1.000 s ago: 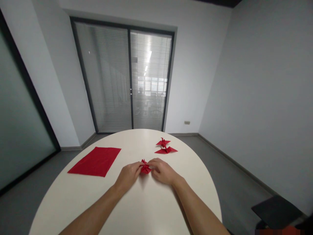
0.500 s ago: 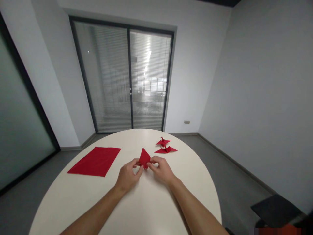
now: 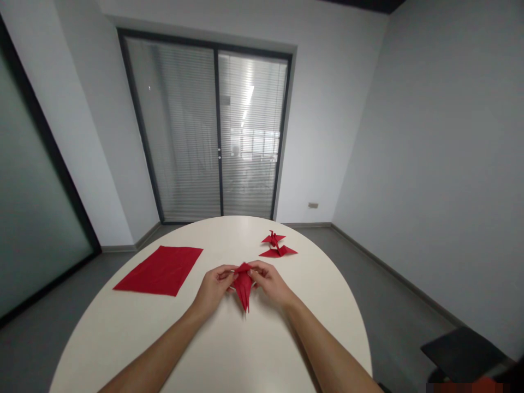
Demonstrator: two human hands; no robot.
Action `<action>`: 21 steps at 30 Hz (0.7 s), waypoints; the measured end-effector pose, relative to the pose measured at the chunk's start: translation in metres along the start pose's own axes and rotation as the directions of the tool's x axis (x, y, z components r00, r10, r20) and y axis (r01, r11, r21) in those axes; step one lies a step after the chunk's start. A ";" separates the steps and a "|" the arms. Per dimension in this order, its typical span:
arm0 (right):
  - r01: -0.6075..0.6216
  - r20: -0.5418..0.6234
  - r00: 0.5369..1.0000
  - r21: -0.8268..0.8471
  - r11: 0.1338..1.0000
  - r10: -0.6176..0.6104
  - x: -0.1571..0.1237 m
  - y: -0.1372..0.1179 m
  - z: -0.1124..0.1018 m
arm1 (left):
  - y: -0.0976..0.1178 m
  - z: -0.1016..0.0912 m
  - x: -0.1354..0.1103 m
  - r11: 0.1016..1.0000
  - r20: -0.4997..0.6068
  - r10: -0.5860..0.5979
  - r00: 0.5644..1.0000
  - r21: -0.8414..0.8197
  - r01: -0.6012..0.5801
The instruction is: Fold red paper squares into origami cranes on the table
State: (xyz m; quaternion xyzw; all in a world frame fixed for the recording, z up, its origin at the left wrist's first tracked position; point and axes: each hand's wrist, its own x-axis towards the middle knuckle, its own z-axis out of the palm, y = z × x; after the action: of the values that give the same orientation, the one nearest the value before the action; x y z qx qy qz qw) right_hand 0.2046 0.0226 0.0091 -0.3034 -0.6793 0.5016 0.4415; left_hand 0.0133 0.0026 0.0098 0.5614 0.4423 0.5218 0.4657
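Observation:
Between my two hands is a folded piece of red origami paper [image 3: 244, 286], its narrow split points aimed toward me and a short flap at its top. My left hand [image 3: 215, 286] pinches its left edge, thumb in front and fingers behind. On the other side, my right hand [image 3: 269, 281] grips the right edge the same way. The paper is held just above the table; some fingertips are hidden behind it. Two finished-looking red paper cranes, a nearer one [image 3: 279, 251] and a farther one [image 3: 273, 239], rest beyond my right hand.
A flat, creased sheet of red paper [image 3: 159, 271] lies to the left on the round white table [image 3: 213, 349]. Past the table's far edge stands a glass partition with blinds [image 3: 180, 136]. A dark chair [image 3: 462, 352] is at the lower right.
The folded red paper has tipped over: its broad pointed flap stood upward before, and now its narrow points show, directed toward me. Both hands keep hold of it; the other papers stay put.

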 end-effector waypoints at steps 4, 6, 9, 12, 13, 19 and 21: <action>-0.062 0.018 0.998 0.044 0.997 0.061 -0.001 0.002 -0.002 | -0.001 -0.001 0.001 1.000 0.005 -0.020 1.000 0.013 0.020; -0.102 0.025 0.995 0.065 0.993 0.101 -0.002 0.000 -0.002 | -0.002 -0.001 0.001 1.000 0.011 -0.017 1.000 0.020 0.017; -0.147 0.035 0.989 0.103 0.984 0.144 -0.003 -0.003 -0.002 | -0.004 -0.001 0.000 1.000 0.023 -0.020 1.000 0.024 0.019; -0.149 0.036 0.989 0.079 0.986 0.147 -0.003 -0.002 -0.002 | -0.005 0.000 -0.001 1.000 0.040 -0.023 0.999 0.003 0.023; -0.135 0.027 0.991 0.051 0.990 0.134 -0.002 -0.001 -0.002 | -0.004 0.000 -0.001 1.000 0.047 -0.024 0.999 -0.010 0.024; -0.031 -0.005 1.000 -0.044 0.999 0.031 -0.002 0.004 -0.001 | -0.003 0.002 -0.001 0.998 0.043 -0.041 0.998 -0.039 0.043; -0.021 -0.039 0.999 -0.048 0.999 0.019 -0.001 0.004 0.000 | -0.005 0.002 0.000 0.998 0.038 -0.044 0.998 -0.042 0.046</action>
State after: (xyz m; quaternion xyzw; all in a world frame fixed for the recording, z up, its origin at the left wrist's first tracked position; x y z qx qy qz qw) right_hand 0.2052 0.0228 0.0045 -0.3306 -0.6795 0.4834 0.4419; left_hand 0.0151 0.0035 0.0051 0.5507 0.4348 0.5101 0.4975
